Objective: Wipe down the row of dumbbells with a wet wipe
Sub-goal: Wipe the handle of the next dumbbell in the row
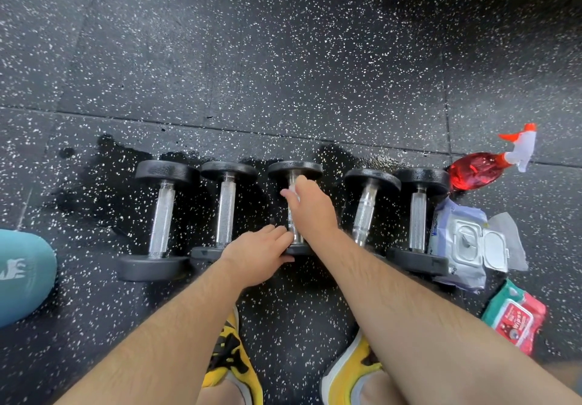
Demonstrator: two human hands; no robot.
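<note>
Several black dumbbells with knurled chrome handles lie in a row on the speckled black floor. My right hand (310,206) is wrapped over the handle of the middle dumbbell (295,169), with a bit of white wet wipe (293,190) showing at its fingertips near the far head. My left hand (259,255) grips the near head of the same dumbbell, which is mostly hidden under it. The leftmost dumbbell (162,219) and its neighbour (226,209) lie to the left. Two more dumbbells (365,212) (418,215) lie to the right.
An open pale wipe pack (463,247) lies right of the row with a loose wipe (510,241) beside it. A red and green wipe pack (516,318) sits nearer. A red spray bottle (482,168) lies at the far right. A teal object (22,275) is at left. The floor around the dumbbells looks wet.
</note>
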